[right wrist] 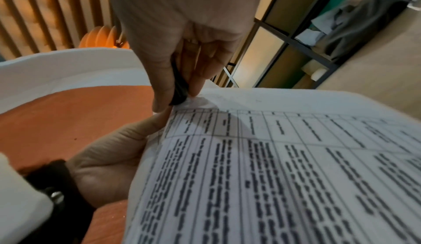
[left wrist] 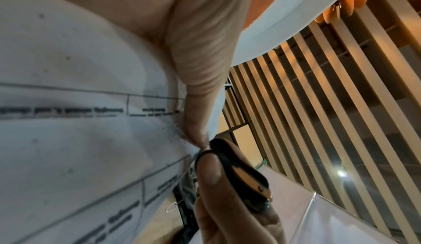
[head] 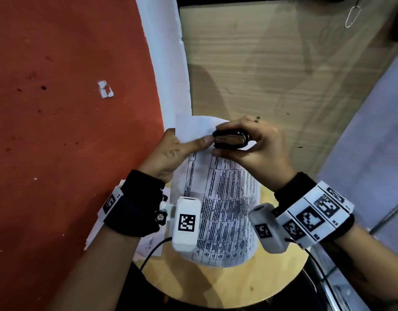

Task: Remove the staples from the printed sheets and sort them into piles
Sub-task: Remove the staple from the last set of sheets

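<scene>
Printed sheets (head: 225, 205): lifted between both hands, table side up | Left hand (head: 171, 153): pinches their near-left corner, thumb on top | Right hand (head: 256, 149): grasps black staple remover (head: 230, 139), its nose touching that corner just beside the left thumb (head: 200, 142) | Round wooden table (head: 227, 286): below the wrists.

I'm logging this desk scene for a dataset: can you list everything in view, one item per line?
printed sheets: one held set, white with black tables, centre.
staple remover: one, black, at the sheets' top corner.
round table: one, light wood, under the sheets.
loose papers: a few, white, lower left on the table.
paper clip: one, silver, top right.
paper scrap: one, white, on the red floor.
left hand: holds the sheets' corner.
right hand: grips the staple remover.
</scene>
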The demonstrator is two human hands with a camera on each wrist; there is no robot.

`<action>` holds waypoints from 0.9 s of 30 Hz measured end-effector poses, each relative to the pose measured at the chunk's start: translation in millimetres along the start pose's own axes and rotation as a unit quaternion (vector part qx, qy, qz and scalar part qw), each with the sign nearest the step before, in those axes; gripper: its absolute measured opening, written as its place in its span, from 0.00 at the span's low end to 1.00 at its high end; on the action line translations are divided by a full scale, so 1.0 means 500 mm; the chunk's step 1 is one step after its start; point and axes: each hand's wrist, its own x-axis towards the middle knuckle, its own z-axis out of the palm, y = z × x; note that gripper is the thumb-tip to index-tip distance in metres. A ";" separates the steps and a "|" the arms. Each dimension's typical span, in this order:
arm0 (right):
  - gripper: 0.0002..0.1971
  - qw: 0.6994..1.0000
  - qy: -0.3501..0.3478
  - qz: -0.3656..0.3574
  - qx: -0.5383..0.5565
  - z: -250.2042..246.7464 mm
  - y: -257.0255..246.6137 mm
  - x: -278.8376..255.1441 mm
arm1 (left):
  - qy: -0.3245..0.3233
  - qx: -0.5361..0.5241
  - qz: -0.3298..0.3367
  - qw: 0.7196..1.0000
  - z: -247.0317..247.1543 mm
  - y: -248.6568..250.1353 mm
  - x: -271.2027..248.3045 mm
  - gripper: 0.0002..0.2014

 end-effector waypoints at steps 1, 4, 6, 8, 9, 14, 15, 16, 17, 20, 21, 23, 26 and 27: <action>0.18 1.000 0.002 0.004 0.012 0.000 0.001 0.000 | -0.003 -0.002 0.002 1.000 0.000 -0.002 0.001 0.19; 0.19 0.999 0.008 0.016 0.039 0.002 0.006 -0.001 | 0.006 0.014 0.013 1.000 0.000 -0.012 0.004 0.10; 0.19 0.999 0.011 0.022 0.049 0.004 0.009 -0.002 | 0.031 0.039 0.029 0.998 0.005 -0.017 0.005 0.07; 0.19 0.999 0.017 0.024 0.046 0.004 0.012 -0.003 | 0.062 0.063 0.039 0.995 0.016 -0.021 0.003 0.07; 0.19 0.999 0.021 0.025 0.043 0.004 0.013 -0.003 | 0.077 0.084 0.047 0.992 0.023 -0.024 0.003 0.10; 0.15 0.998 0.040 -0.003 -0.042 0.018 0.032 -0.010 | 0.155 0.227 0.099 0.956 0.038 -0.063 0.015 0.21; 0.14 0.997 0.044 -0.015 -0.066 0.023 0.037 -0.012 | 0.169 0.253 0.105 0.947 0.037 -0.071 0.018 0.21; 0.13 0.995 0.047 -0.025 -0.090 0.026 0.043 -0.014 | 0.182 0.283 0.112 0.935 0.034 -0.079 0.022 0.24; 0.12 0.992 0.048 -0.032 -0.109 0.027 0.049 -0.017 | 0.188 0.306 0.114 0.926 0.032 -0.078 0.022 0.28; 0.13 0.989 0.038 -0.013 -0.140 0.027 0.078 -0.027 | 0.205 0.316 0.117 0.919 0.012 -0.079 0.028 0.32; 0.14 0.989 0.033 0.001 -0.146 0.028 0.089 -0.032 | 0.203 0.308 0.115 0.922 0.005 -0.082 0.031 0.32; 0.14 0.988 0.024 0.035 -0.151 0.034 0.108 -0.044 | 0.201 0.285 0.114 0.930 -0.006 -0.087 0.034 0.32; 0.14 0.980 -0.014 0.081 -0.179 0.045 0.131 -0.053 | 0.195 0.277 0.102 0.935 -0.017 -0.096 0.038 0.26; 0.14 0.976 -0.035 0.097 -0.190 0.048 0.139 -0.053 | 0.194 0.278 0.092 0.936 -0.021 -0.098 0.040 0.22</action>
